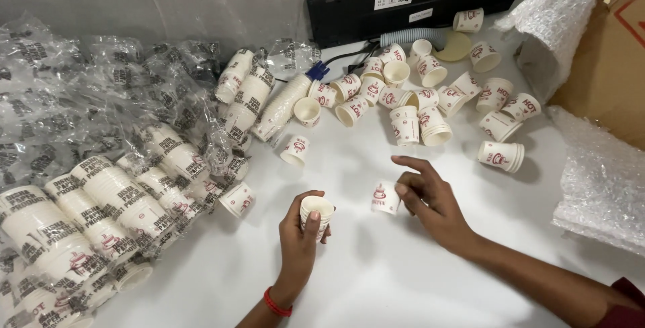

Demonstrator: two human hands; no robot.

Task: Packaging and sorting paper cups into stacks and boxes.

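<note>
Your left hand point(300, 234) is wrapped around a small stack of paper cups point(316, 212). Your right hand point(430, 197), fingers loosely spread and holding nothing, touches a single cup point(385, 197) at 3 o'clock from the stack. These cups look very light and easy to squash, so hold the sides gently.

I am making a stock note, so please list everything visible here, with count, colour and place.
loose paper cups: many, white with red print, scattered at table back
single cup: one, white and red, at the right hand
cup stack: one, white, in the left hand
wrapped cup sleeves: many, clear plastic, left
bubble wrap: clear, right
cardboard box: brown, far right
table: white
left hand: red wristband
right hand: touching the single cup
</note>
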